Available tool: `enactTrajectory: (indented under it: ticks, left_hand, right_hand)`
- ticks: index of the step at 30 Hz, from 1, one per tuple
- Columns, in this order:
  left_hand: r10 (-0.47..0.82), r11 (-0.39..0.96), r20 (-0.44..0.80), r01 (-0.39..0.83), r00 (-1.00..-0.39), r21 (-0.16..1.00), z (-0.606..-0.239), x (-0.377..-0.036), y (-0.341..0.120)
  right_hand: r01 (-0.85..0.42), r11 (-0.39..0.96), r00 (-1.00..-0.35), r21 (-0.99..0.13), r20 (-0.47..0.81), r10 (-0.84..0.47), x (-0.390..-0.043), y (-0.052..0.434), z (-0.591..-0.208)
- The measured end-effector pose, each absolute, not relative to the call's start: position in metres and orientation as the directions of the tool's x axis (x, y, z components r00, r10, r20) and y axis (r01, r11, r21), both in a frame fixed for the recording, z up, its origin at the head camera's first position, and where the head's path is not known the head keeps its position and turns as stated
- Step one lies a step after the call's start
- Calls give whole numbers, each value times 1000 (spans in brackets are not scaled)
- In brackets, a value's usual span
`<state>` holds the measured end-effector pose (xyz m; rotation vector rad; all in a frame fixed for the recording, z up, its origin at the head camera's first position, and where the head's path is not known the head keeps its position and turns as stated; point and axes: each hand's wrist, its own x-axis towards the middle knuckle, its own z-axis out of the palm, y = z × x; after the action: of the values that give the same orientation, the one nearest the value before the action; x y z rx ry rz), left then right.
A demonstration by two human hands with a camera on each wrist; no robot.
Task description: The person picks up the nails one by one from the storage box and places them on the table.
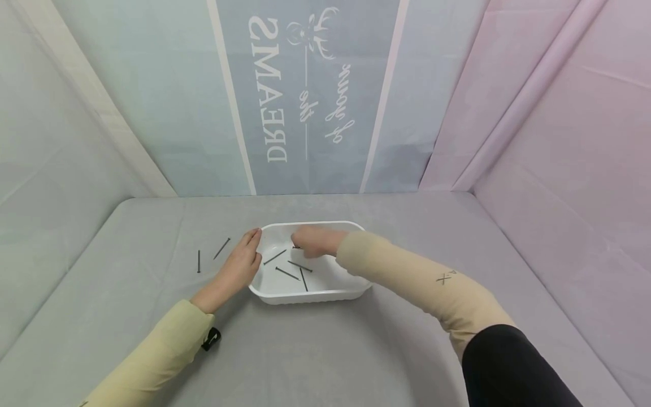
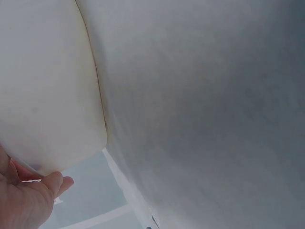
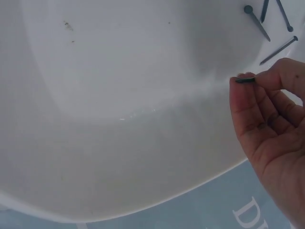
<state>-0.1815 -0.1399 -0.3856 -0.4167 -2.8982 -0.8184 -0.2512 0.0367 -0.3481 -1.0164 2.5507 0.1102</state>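
A white plastic basin [image 1: 315, 298] stands on the grey cloth, with several dark nails [image 1: 287, 273] lying scattered in its left half. My left hand [image 1: 244, 263] holds the basin's left rim; in the left wrist view, thumb and fingers pinch the edge. Inside the basin, near its back wall, is my right hand [image 1: 316, 241]. Between its thumb and fingertips it pinches a nail [image 3: 245, 80], seen mostly from the side in the right wrist view. Other nails [image 3: 279, 50] lie on the basin floor beyond that hand.
Two more nails, one upright in view [image 1: 199, 261] and one slanted [image 1: 222, 249], lie on the cloth left of the basin. A printed fabric wall [image 1: 307, 175] rises behind, with pale side walls left and right. A black clip [image 1: 211, 338] hangs by the left sleeve.
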Motion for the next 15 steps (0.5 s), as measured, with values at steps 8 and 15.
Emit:
enactTrajectory:
  ticks: [8, 15]
  left_hand:
    - [241, 808, 200, 311, -950, 501, -386, -180, -140]
    - [238, 807, 229, 324, -944, 495, -384, -177, -139]
  right_hand:
    - [-696, 712, -640, -99, -365, -676, -251, 43, -337]
    - [-717, 684, -622, -132, -321, -714, -255, 55, -332]
